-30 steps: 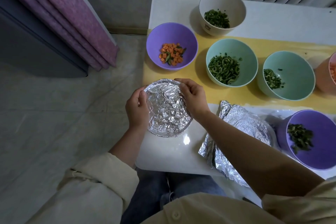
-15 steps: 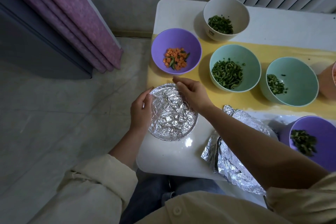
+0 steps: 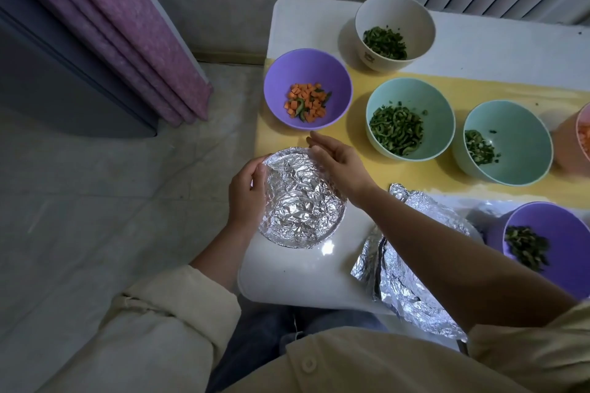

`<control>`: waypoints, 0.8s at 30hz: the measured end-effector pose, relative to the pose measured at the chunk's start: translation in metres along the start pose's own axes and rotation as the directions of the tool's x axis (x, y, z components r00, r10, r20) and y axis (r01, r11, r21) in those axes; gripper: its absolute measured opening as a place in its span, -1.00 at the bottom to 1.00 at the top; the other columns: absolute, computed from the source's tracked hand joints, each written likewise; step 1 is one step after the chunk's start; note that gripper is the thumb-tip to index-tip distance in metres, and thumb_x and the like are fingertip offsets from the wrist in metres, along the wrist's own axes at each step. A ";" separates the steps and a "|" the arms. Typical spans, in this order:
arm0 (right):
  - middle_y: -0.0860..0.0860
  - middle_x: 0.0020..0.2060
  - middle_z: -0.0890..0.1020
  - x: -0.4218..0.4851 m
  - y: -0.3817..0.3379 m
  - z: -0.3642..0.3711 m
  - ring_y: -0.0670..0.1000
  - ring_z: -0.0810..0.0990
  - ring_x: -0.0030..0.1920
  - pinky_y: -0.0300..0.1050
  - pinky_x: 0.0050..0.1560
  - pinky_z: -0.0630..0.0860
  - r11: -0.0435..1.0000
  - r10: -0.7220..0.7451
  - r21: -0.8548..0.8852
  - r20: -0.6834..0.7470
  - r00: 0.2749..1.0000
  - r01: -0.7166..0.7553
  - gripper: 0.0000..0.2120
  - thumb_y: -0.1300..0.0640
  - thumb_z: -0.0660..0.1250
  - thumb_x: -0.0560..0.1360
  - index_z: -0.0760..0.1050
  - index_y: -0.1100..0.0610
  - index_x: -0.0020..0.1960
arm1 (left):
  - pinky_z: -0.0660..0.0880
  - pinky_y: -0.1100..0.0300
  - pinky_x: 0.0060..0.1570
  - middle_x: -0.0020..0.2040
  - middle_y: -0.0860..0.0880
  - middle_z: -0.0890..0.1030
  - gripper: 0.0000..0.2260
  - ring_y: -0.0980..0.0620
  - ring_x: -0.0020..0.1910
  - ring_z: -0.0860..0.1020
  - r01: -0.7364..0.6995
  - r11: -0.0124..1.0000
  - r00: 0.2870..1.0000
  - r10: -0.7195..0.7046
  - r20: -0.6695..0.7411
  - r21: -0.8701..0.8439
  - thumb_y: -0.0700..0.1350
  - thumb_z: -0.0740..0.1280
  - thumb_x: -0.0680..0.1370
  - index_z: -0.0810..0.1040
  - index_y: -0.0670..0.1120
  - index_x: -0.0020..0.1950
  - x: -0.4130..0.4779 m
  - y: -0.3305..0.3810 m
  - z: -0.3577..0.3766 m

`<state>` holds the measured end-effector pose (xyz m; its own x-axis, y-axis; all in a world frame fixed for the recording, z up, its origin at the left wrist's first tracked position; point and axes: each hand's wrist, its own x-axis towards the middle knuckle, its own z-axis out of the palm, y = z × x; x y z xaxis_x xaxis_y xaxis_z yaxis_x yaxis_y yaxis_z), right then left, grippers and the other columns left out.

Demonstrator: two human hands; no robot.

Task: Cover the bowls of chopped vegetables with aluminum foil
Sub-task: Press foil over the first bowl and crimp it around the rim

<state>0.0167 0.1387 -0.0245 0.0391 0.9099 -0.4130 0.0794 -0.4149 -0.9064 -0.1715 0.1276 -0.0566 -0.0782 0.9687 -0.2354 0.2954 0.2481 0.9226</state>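
Foil-covered bowl (image 3: 303, 207), frame centre, done; left hand (image 3: 247, 195) grips rim, right hand (image 3: 341, 166) loose-fingered at far rim. Purple carrot bowl (image 3: 281, 73), others uncovered; spare foil (image 3: 408, 284) lower right.

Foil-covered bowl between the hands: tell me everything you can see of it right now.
The foil-covered bowl is round, its whole top sealed under crinkled, shiny silver foil folded down over the rim; bowl colour and contents are hidden. It sits upright near the left edge of the white table, just short of the yellow strip. The left hand holds its left rim, fingers curled on the foil edge. The right hand lies over the far right rim, fingers loosely extended; contact cannot be told.
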 end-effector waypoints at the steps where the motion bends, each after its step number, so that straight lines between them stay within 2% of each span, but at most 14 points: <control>1: 0.01 0.13 0.61 -0.003 -0.001 -0.002 -0.12 0.61 0.06 -0.25 0.11 0.55 1.000 0.002 0.016 -0.025 1.000 -0.001 -0.63 0.20 0.27 0.61 0.41 0.23 0.40 | 0.33 0.15 -0.29 -0.38 -0.06 0.48 -0.68 0.00 -0.43 0.38 0.012 1.000 1.000 -0.012 0.013 0.001 0.01 0.16 0.60 0.60 -0.16 0.07 -0.001 0.000 -0.001; 3: -0.01 0.21 0.57 -0.010 -0.001 -0.006 -0.07 0.58 0.20 -0.13 0.28 0.47 1.000 -0.012 -0.028 -0.063 0.998 0.011 -0.63 0.19 0.25 0.62 0.42 0.23 0.40 | 0.50 -0.05 -0.14 -0.16 -0.08 0.65 -0.67 -0.21 -0.21 0.55 0.040 0.999 0.999 -0.040 0.024 0.003 0.02 0.19 0.61 0.59 -0.10 0.24 -0.003 0.003 -0.002; 4: -0.01 0.24 0.57 -0.013 0.002 -0.007 -0.07 0.55 0.24 -0.11 0.33 0.42 0.997 -0.027 -0.067 -0.077 0.997 0.021 -0.65 0.17 0.25 0.62 0.44 0.22 0.39 | 0.53 -0.11 0.03 0.01 -0.16 0.67 -0.66 -0.25 -0.02 0.59 0.056 0.998 0.998 -0.056 0.022 0.003 0.02 0.22 0.62 0.57 -0.09 0.30 -0.004 0.004 -0.003; 5: -0.01 0.26 0.56 -0.017 0.005 -0.009 -0.09 0.52 0.27 -0.12 0.37 0.39 0.995 -0.038 -0.096 -0.090 0.995 0.029 -0.65 0.15 0.24 0.62 0.45 0.19 0.39 | 0.52 -0.09 0.14 0.11 -0.17 0.66 -0.68 -0.20 0.11 0.60 0.080 0.997 0.997 -0.080 0.016 -0.001 0.01 0.24 0.63 0.56 -0.08 0.32 -0.005 0.004 -0.004; 6: -0.01 0.29 0.55 -0.021 0.009 -0.011 -0.10 0.49 0.29 -0.15 0.38 0.37 0.994 -0.030 -0.104 -0.107 0.994 0.019 -0.65 0.13 0.23 0.63 0.45 0.18 0.39 | 0.52 -0.01 0.16 0.12 -0.12 0.66 -0.71 -0.07 0.12 0.61 0.102 0.995 0.995 -0.101 0.015 -0.011 0.00 0.25 0.64 0.58 -0.08 0.30 -0.006 0.004 -0.005; 8: 0.00 0.33 0.52 -0.030 0.016 -0.011 -0.11 0.44 0.33 -0.23 0.37 0.33 0.999 0.003 -0.036 -0.150 0.989 -0.008 -0.64 0.13 0.19 0.65 0.41 0.17 0.42 | 0.48 0.19 -0.08 -0.14 0.03 0.62 -0.81 0.20 -0.19 0.56 0.149 0.989 0.989 -0.148 0.021 -0.026 -0.05 0.23 0.67 0.62 -0.07 0.05 -0.014 0.005 -0.008; 10: 0.02 0.35 0.50 -0.039 0.025 -0.006 -0.07 0.43 0.36 -0.16 0.40 0.31 0.998 0.047 0.058 -0.184 0.982 -0.037 -0.64 0.13 0.14 0.67 0.39 0.18 0.44 | 0.31 0.17 -0.24 -0.32 0.03 0.39 -0.72 0.19 -0.38 0.33 0.184 0.982 0.983 -0.185 -0.002 -0.050 -0.08 0.19 0.69 0.43 -0.07 -0.23 -0.025 0.006 -0.007; 11: 0.04 0.32 0.53 -0.042 0.029 -0.002 -0.04 0.46 0.34 -0.11 0.39 0.33 0.994 0.074 0.100 -0.199 0.977 -0.054 -0.65 0.12 0.12 0.67 0.41 0.17 0.42 | 0.27 0.19 -0.27 -0.32 0.00 0.31 -0.70 0.17 -0.38 0.26 0.207 0.975 0.977 -0.210 -0.024 -0.081 -0.07 0.18 0.69 0.35 -0.07 -0.24 -0.029 0.006 -0.004; 14: 0.04 0.07 0.64 -0.047 0.029 0.012 -0.01 0.58 0.11 -0.10 0.18 0.46 0.977 0.126 0.198 -0.255 0.959 -0.075 -0.74 0.16 0.10 0.67 0.53 0.14 0.22 | 0.28 0.35 -0.35 -0.31 0.03 0.32 -0.73 0.18 -0.35 0.27 0.268 0.940 0.947 -0.297 -0.124 -0.209 -0.06 0.16 0.69 0.38 -0.09 -0.20 -0.032 0.013 0.007; 16: 0.01 -0.05 0.64 -0.047 0.029 0.017 -0.03 0.57 -0.01 -0.11 0.08 0.47 0.974 0.136 0.213 -0.305 0.943 -0.071 -0.76 0.19 0.10 0.67 0.54 0.11 0.12 | 0.34 0.28 -0.26 -0.30 0.05 0.40 -0.74 0.14 -0.28 0.34 0.281 0.930 0.934 -0.321 -0.155 -0.236 -0.07 0.17 0.69 0.45 -0.09 -0.17 -0.028 0.011 0.011; 18: 0.03 -0.06 0.63 -0.047 0.031 0.020 -0.02 0.55 -0.02 -0.05 0.10 0.46 0.979 0.128 0.191 -0.330 0.935 -0.066 -0.76 0.18 0.10 0.67 0.54 0.10 0.12 | 0.30 0.15 -0.22 -0.34 0.03 0.37 -0.73 0.10 -0.31 0.31 0.274 0.929 0.935 -0.319 -0.158 -0.250 -0.07 0.17 0.69 0.47 -0.14 -0.15 -0.027 0.009 0.012; 20: 0.07 -0.05 0.63 -0.046 0.033 0.021 0.02 0.54 0.00 0.02 0.16 0.47 0.985 0.112 0.165 -0.334 0.936 -0.059 -0.76 0.16 0.10 0.67 0.55 0.10 0.13 | 0.33 0.18 -0.18 -0.32 0.05 0.42 -0.75 0.09 -0.28 0.37 0.275 0.925 0.934 -0.321 -0.155 -0.261 -0.06 0.17 0.69 0.51 -0.17 -0.06 -0.027 0.011 0.012; 22: 0.08 -0.06 0.62 -0.045 0.032 0.019 0.02 0.54 -0.02 0.04 0.16 0.48 0.987 0.113 0.146 -0.324 0.939 -0.068 -0.75 0.16 0.10 0.67 0.55 0.12 0.13 | 0.41 0.22 0.00 -0.12 0.07 0.56 -0.77 0.08 -0.05 0.50 0.299 0.919 0.933 -0.338 -0.127 -0.256 -0.04 0.16 0.69 0.56 -0.12 0.11 -0.027 0.013 0.011; 24: 0.06 -0.03 0.63 -0.046 0.031 0.015 0.01 0.56 0.01 0.00 0.16 0.48 0.984 0.116 0.166 -0.287 0.951 -0.070 -0.76 0.17 0.10 0.67 0.54 0.12 0.14 | 0.44 0.17 0.22 0.14 0.05 0.60 -0.69 0.07 0.16 0.53 0.340 0.910 0.928 -0.365 -0.072 -0.238 0.00 0.16 0.69 0.55 -0.13 0.29 -0.027 0.015 0.006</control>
<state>0.0028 0.0841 -0.0347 0.3319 0.8164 -0.4726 -0.0900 -0.4713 -0.8773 -0.1595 0.1053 -0.0386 -0.2491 0.8083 -0.5334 0.0159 0.5541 0.8323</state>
